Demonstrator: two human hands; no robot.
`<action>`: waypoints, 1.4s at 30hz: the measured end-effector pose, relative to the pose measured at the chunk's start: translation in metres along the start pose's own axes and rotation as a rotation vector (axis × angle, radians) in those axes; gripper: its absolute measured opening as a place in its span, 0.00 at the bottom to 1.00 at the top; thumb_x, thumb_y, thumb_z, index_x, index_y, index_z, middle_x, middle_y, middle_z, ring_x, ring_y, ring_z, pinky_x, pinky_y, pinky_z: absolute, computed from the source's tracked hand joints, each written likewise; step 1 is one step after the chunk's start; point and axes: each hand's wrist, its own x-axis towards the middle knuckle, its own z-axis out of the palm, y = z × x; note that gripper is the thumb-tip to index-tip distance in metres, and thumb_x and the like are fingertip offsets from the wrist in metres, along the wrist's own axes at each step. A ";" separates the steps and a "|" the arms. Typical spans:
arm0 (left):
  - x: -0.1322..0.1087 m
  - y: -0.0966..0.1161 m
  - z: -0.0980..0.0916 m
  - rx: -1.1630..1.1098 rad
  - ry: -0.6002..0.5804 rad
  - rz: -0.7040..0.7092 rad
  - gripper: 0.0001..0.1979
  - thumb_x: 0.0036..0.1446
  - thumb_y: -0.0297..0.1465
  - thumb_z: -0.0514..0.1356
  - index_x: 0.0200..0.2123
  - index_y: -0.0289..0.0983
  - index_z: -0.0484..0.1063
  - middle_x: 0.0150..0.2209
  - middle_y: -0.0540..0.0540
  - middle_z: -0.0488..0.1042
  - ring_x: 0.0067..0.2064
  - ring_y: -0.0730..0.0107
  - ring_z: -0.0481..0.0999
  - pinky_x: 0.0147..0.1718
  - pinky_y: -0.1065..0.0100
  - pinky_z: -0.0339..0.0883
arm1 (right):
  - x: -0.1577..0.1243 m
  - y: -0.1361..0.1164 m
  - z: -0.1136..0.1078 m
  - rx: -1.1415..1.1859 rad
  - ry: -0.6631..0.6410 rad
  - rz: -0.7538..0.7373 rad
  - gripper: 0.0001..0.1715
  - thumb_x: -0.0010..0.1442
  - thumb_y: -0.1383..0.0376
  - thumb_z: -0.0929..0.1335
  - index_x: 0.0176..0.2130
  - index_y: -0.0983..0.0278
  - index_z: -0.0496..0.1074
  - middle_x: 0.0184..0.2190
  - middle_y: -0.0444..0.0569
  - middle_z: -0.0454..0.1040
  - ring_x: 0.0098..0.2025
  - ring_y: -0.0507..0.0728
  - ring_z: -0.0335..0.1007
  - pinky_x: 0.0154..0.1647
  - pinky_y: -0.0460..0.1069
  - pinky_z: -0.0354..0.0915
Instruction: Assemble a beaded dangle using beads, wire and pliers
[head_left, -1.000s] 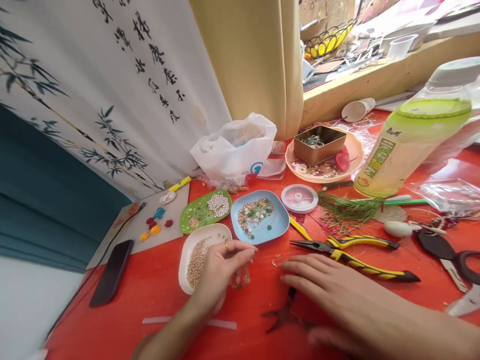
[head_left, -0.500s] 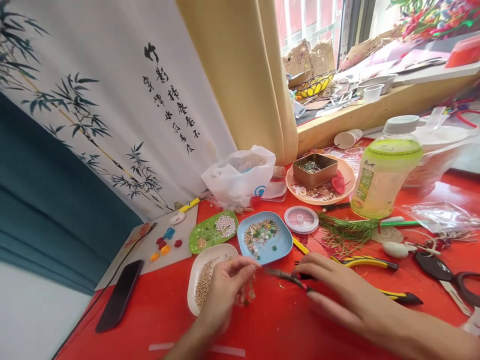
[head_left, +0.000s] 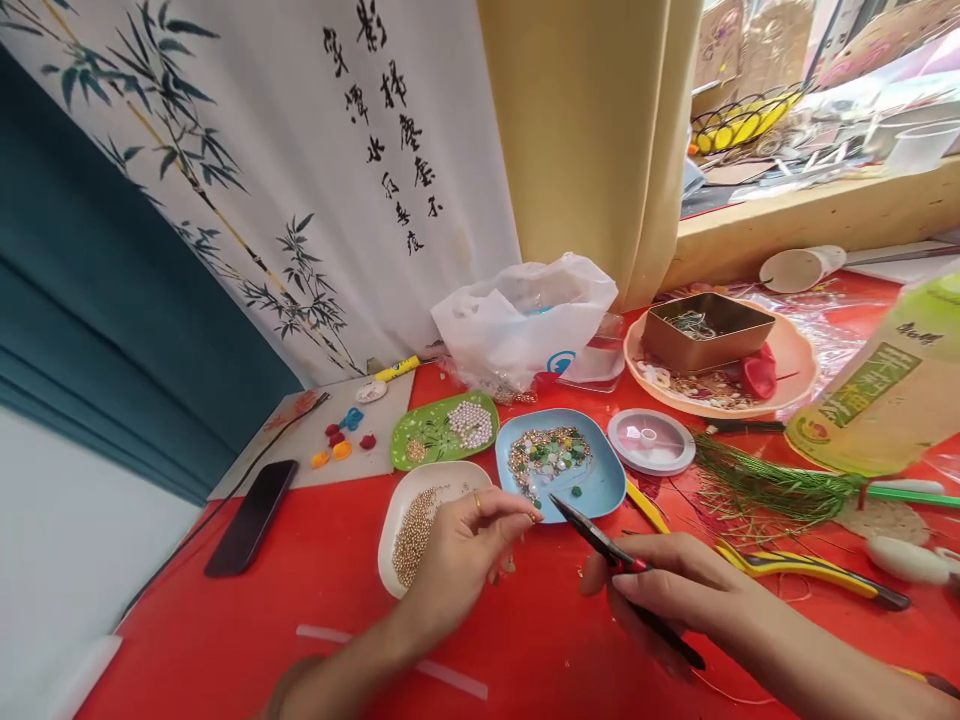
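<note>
My left hand [head_left: 465,545] hovers low over the red table [head_left: 300,600], fingers pinched on a small beaded piece that dangles under the fingertips; a ring is on one finger. My right hand [head_left: 667,590] grips dark thin-nosed pliers [head_left: 592,535] whose tip points up-left toward my left fingertips. Just beyond them sit a white dish of gold beads [head_left: 424,515], a blue dish of mixed beads [head_left: 562,465] and a green dish of pearls [head_left: 446,430].
Yellow-handled pliers [head_left: 810,568] and green wire stems [head_left: 757,485] lie to the right, near a green drink bottle [head_left: 885,390]. A thread spool [head_left: 651,442], a pink plate with a metal tin [head_left: 709,330], a white plastic bag [head_left: 525,320] and a phone [head_left: 251,515] surround the dishes.
My right hand picked up the dark pliers from the table and now holds them pointed at my left fingertips. The view shifted left and tilted.
</note>
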 end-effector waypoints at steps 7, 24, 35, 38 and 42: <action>-0.005 0.000 0.000 0.143 0.010 0.154 0.07 0.52 0.32 0.58 0.30 0.39 0.75 0.27 0.49 0.69 0.18 0.82 0.59 0.14 0.76 0.53 | -0.007 -0.007 0.007 0.019 0.052 0.133 0.12 0.51 0.58 0.63 0.29 0.66 0.66 0.21 0.43 0.64 0.21 0.49 0.59 0.23 0.47 0.56; -0.006 -0.003 -0.003 0.328 -0.047 0.247 0.09 0.56 0.32 0.54 0.33 0.39 0.74 0.26 0.50 0.63 0.25 0.76 0.63 0.20 0.74 0.57 | -0.002 -0.002 0.003 -0.086 0.066 0.164 0.16 0.49 0.56 0.64 0.30 0.67 0.68 0.20 0.43 0.65 0.21 0.50 0.60 0.23 0.46 0.57; -0.007 -0.001 -0.002 0.382 -0.056 0.300 0.10 0.57 0.31 0.53 0.33 0.38 0.74 0.25 0.49 0.63 0.28 0.74 0.64 0.25 0.72 0.58 | -0.001 -0.001 0.001 -0.172 0.089 0.201 0.20 0.47 0.55 0.64 0.33 0.68 0.70 0.21 0.44 0.63 0.22 0.50 0.57 0.23 0.46 0.56; -0.008 -0.002 -0.003 0.395 -0.062 0.334 0.09 0.57 0.30 0.53 0.33 0.37 0.74 0.26 0.49 0.63 0.28 0.74 0.64 0.26 0.71 0.58 | -0.004 -0.007 0.004 -0.182 0.115 0.203 0.20 0.47 0.56 0.63 0.34 0.69 0.70 0.21 0.44 0.62 0.22 0.50 0.56 0.23 0.46 0.55; -0.009 -0.001 -0.003 0.434 -0.060 0.373 0.09 0.57 0.30 0.54 0.32 0.37 0.74 0.26 0.49 0.64 0.28 0.74 0.64 0.26 0.70 0.58 | -0.003 -0.008 0.005 -0.199 0.101 0.195 0.20 0.47 0.56 0.62 0.34 0.69 0.69 0.19 0.42 0.59 0.21 0.49 0.54 0.22 0.46 0.53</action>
